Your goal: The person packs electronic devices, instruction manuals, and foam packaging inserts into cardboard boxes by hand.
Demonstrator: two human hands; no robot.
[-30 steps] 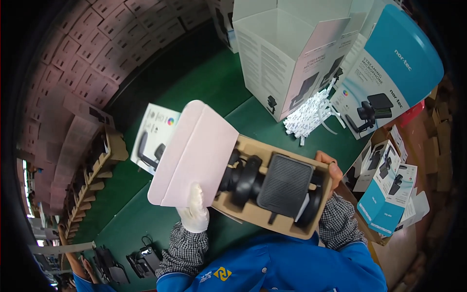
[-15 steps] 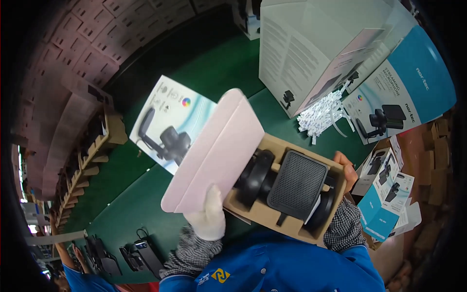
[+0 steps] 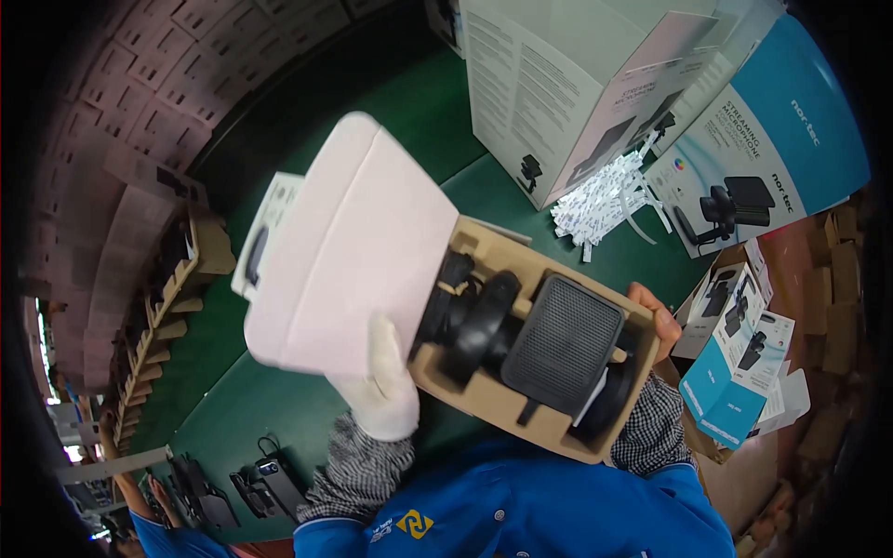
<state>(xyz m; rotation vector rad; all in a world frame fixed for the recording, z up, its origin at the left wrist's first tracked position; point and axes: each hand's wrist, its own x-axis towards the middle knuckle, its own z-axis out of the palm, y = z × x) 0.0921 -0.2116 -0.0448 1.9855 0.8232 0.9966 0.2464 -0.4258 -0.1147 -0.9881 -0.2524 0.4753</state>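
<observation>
Fingers of my gloved left hand (image 3: 383, 395) grasp the flap (image 3: 358, 251) at the left end of the tray (image 3: 558, 441); my right hand (image 3: 659, 323) clasps its right end, presumably for even support; microphone (image 3: 564, 344) lies inside.

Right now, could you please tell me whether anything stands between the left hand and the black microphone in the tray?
Yes: the wall of the tray and, inside it, a round black part just left of the microphone. The gloved left hand grips the pale flap beside the tray.

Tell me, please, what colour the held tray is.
The tray is light brown, best seen in the head view.
</observation>
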